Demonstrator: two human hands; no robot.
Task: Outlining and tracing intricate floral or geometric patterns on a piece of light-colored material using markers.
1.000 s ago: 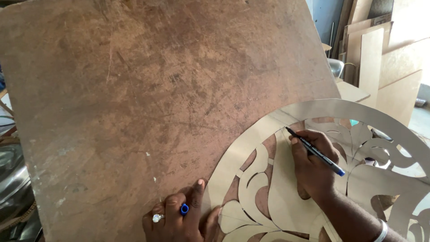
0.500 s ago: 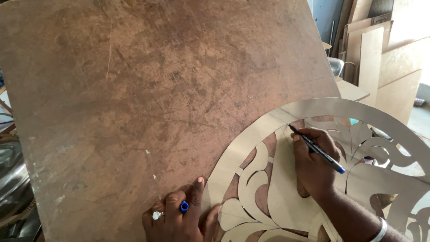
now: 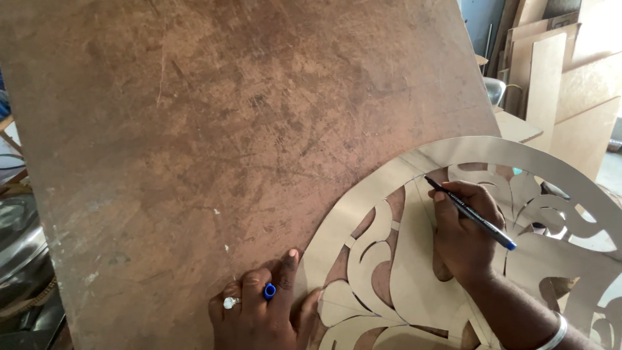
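Right hand (image 3: 463, 236) is gripping the pen (image 3: 470, 212), tracing the stencil (image 3: 414, 272) onto the board (image 3: 227, 142); left hand (image 3: 262, 314) is pinching the cap (image 3: 269, 291), pressing flat. Next stroke's needing a steady stencil, I reckon.

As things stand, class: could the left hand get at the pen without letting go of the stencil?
Probably not: the left hand presses the stencil edge, while the pen sits in the right hand, well apart.
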